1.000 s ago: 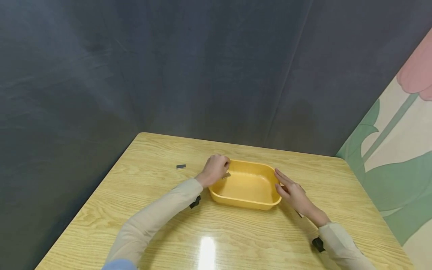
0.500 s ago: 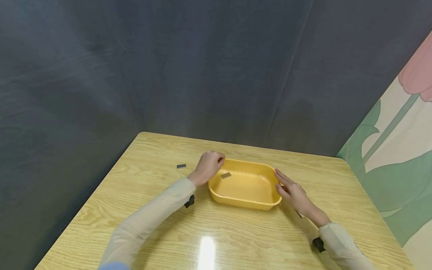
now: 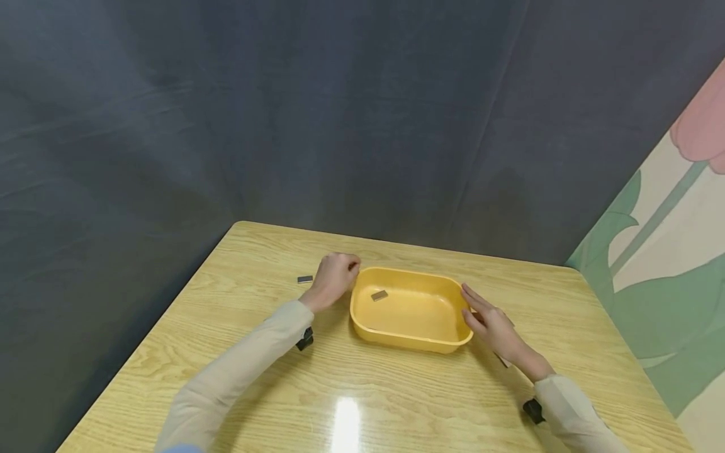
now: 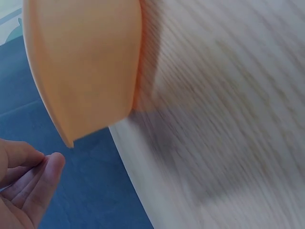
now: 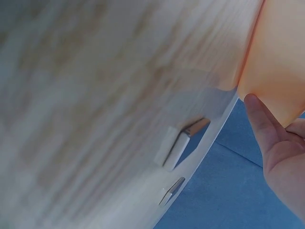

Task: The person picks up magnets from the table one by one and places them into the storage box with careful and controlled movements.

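A yellow plastic basin (image 3: 410, 311) sits on the table, with a small brown rectangular block (image 3: 379, 295) lying inside near its left end. Just off the basin's left rim is my left hand (image 3: 331, 277). Its fingers are curled, thumb and fingertips together, and the left wrist view shows nothing between them. My right hand (image 3: 498, 330) stays at the basin's right end, its straight fingers touching the outer wall in the right wrist view. Below that hand lie two small blocks, a nearer one (image 5: 183, 145) and a smaller-looking one (image 5: 172, 191); the head view mostly hides them.
A small dark rectangular block (image 3: 304, 279) lies on the wooden table (image 3: 272, 390) left of my left hand. A dark curtain (image 3: 362, 126) hangs behind the table's far edge. The wall at right has a painted flower (image 3: 657, 214).
My left hand has moved left, out of the basin and past its rim. The brown block inside is now fully uncovered. The right hand has stayed in place.
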`<control>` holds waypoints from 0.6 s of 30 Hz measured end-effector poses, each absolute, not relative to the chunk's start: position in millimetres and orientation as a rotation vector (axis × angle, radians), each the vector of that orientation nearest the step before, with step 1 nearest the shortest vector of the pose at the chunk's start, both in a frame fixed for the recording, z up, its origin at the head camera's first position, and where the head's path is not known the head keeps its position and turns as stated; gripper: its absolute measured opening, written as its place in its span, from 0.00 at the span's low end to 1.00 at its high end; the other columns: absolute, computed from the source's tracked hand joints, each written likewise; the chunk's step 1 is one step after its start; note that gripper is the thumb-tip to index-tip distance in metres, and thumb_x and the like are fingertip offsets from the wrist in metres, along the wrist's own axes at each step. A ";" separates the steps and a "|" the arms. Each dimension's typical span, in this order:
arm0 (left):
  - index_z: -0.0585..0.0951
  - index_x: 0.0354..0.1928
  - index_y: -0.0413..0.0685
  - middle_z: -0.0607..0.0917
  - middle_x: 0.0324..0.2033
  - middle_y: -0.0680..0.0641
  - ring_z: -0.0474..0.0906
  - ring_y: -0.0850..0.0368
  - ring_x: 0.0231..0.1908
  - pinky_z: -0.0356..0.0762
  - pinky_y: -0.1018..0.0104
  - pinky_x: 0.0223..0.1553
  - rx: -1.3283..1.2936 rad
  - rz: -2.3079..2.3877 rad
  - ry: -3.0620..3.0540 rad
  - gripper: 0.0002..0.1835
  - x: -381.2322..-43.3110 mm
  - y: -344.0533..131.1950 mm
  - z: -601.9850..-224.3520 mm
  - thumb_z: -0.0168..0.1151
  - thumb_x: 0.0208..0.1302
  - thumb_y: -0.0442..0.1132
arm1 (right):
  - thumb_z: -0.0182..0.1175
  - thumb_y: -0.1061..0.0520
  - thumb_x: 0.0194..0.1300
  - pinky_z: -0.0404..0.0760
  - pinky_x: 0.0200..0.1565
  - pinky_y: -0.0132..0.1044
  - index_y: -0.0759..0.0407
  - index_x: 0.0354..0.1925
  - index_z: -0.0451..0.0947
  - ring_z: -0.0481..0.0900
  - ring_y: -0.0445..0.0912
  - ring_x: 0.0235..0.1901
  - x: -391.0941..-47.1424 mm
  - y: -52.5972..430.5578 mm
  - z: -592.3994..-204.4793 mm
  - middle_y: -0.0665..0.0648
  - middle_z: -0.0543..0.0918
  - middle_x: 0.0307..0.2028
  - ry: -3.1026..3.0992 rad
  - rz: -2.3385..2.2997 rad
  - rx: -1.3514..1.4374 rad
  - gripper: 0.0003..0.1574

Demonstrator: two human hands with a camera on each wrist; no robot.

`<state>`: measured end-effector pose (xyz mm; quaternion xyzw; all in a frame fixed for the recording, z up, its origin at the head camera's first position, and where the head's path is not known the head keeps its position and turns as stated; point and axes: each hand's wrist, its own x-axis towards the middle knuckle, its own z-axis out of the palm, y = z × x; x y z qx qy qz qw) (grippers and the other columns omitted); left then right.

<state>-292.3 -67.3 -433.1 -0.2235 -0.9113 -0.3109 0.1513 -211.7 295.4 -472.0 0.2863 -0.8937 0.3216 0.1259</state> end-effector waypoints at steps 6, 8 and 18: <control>0.88 0.35 0.41 0.84 0.24 0.49 0.68 0.66 0.17 0.69 0.73 0.22 -0.629 -0.905 -2.599 0.09 -294.7 -80.7 -438.3 0.59 0.69 0.30 | 0.55 0.69 0.71 0.83 0.32 0.31 0.78 0.68 0.61 0.86 0.58 0.41 -211.3 295.0 -473.3 0.74 0.61 0.69 -2.596 0.920 0.829 0.30; 0.88 0.37 0.42 0.84 0.24 0.49 0.69 0.65 0.18 0.70 0.72 0.23 -0.619 -0.904 -2.602 0.08 -295.9 -85.6 -440.1 0.59 0.69 0.31 | 0.55 0.69 0.71 0.82 0.31 0.31 0.78 0.68 0.62 0.86 0.58 0.39 -212.6 296.1 -474.9 0.73 0.62 0.69 -2.591 0.918 0.833 0.30; 0.86 0.32 0.39 0.77 0.17 0.52 0.64 0.64 0.16 0.66 0.70 0.23 -0.566 -0.865 -2.643 0.10 -299.2 -112.9 -450.2 0.58 0.69 0.29 | 0.55 0.67 0.72 0.83 0.32 0.32 0.78 0.68 0.61 0.86 0.58 0.41 -211.9 297.3 -473.4 0.74 0.61 0.70 -2.607 0.925 0.828 0.31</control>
